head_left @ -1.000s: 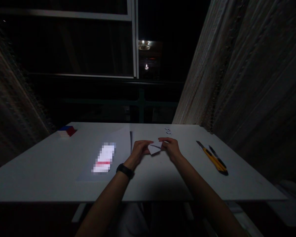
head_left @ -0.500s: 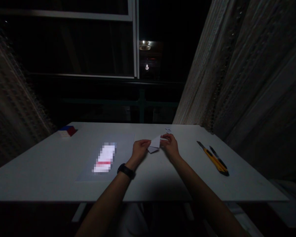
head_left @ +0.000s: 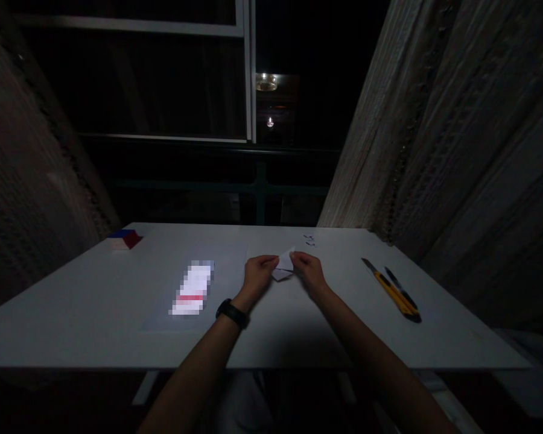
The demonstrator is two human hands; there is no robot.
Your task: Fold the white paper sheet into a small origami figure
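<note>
A small folded piece of white paper (head_left: 284,265) is held between my two hands above the middle of the table. My left hand (head_left: 259,274) pinches its left side with thumb and fingers. On the right edge, my right hand (head_left: 310,271) closes its thumb and fingertips on the paper. A pointed flap stands up at the top, and a darker folded part hangs below. A black band (head_left: 232,313) is on my left wrist. Dim light hides the finer creases.
On the white table (head_left: 271,349), a phone with a lit, pixelated screen (head_left: 192,288) lies at left on a pale sheet. A red, blue and white block (head_left: 123,239) sits far left. A yellow cutter (head_left: 396,295) and a dark pen (head_left: 399,286) lie right. Small dark-marked scraps (head_left: 309,240) lie behind my hands.
My right hand has lowered slightly and drawn in to the paper's right edge, pinching it more closely. The small marks behind it show more. My left hand has hardly moved.
</note>
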